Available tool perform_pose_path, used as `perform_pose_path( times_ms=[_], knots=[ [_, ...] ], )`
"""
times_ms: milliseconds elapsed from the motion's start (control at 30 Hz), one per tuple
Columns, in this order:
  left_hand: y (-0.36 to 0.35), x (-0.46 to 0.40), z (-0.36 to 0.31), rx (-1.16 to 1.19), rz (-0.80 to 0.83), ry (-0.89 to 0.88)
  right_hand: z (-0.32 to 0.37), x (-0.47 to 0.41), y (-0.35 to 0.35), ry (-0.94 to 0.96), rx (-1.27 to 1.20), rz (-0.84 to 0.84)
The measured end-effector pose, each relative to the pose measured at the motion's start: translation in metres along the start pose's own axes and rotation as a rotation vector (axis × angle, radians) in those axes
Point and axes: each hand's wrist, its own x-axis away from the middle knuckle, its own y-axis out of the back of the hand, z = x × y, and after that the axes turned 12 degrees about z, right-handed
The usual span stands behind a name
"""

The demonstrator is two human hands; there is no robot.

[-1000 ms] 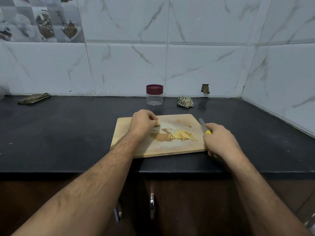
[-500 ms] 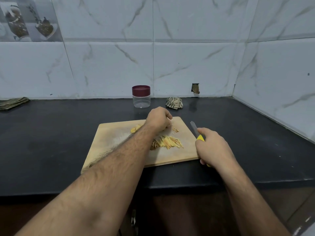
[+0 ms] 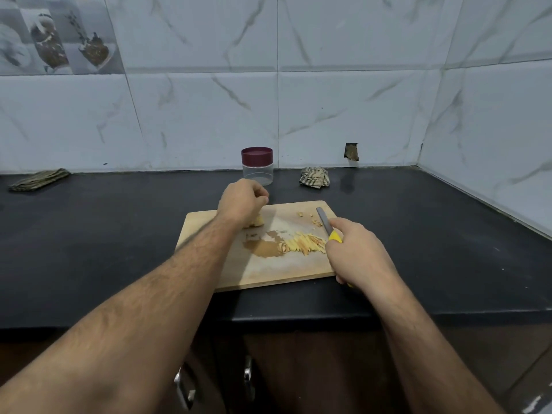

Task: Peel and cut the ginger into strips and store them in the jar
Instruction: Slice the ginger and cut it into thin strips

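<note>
Folded cloth (image 3: 38, 179): flat, striped fabric, lying on the black desk (image 3: 119, 234) well off to the left of the left hand.
Left hand (image 3: 242, 201): fingers curled into a loose fist above the far left part of the board; a pale yellow ginger piece (image 3: 255, 221) shows just under it, but I cannot tell whether the fingers actually hold it.
Jar (image 3: 257, 165): clear plastic, round, with a dark red lid on; it stands just beyond the left hand, near the wall, and looks empty.
Board (image 3: 268, 273): pale wood, rectangular with rounded corners, scuffed, with a brown damp-looking stain between the two hands.
Ginger strips (image 3: 304, 245): thin, yellow, fibrous sticks in a small heap, just left of the right hand.
Scraps (image 3: 310, 218): a few small bits at the far edge of the board, beyond the right hand.
Crumpled cloth (image 3: 315, 176): bunched, patterned, well beyond the right hand.
Knife (image 3: 324, 221): grey blade, yellow handle, point aimed away from the person.
Right hand (image 3: 355, 252): wrapped around the knife handle at the right edge of the board.
Progress: some strips are cut; a chunk seems left to slice, and nothing is stored yet, since the jar is capped.
</note>
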Motion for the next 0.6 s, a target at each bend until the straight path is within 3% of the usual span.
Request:
perform_pose_path(
  times_ms=[133,333,600],
  knots=[
    [0.019,0.007,0.022,-0.048,0.024,0.029,0.015,0.005,-0.009,0.05,0.031,0.007],
    [0.028,0.013,0.032,-0.094,0.207,0.038,0.032,0.009,-0.022,0.109,0.039,0.052],
    [0.021,0.019,0.03,-0.117,0.2,0.032,0.042,0.011,-0.028,0.107,0.068,0.077]
  ],
)
